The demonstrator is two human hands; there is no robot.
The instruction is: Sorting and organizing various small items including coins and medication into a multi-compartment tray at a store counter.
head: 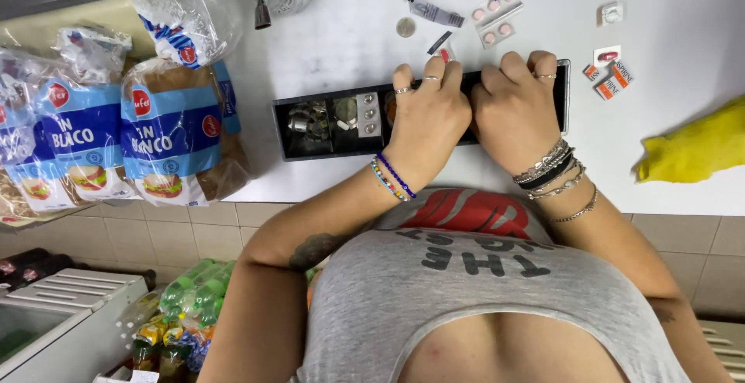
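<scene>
White surface (349, 34) fills the upper view, with tan tile below its near edge. Bagged bread loaves (171, 131) lie at 9 o'clock, stacked side by side in clear and blue wrappers. A yellow cloth (694, 150) lies at 3 o'clock, well apart from the hands. At centre sits a long black compartmented tray (318, 123); its left compartments hold small metal pieces and blister-packed items. Left hand (425, 115) lies palm-down over the tray's middle, fingers curled over the far rim; grip resting on the tray, not clenched around it. Right hand (516, 107) lies just beside it over the tray's right part, knuckles bent, fingertips hidden; its grip cannot be told. Small packets, pill blisters (497, 22) and a coin (406, 27) are scattered at 12 o'clock.
</scene>
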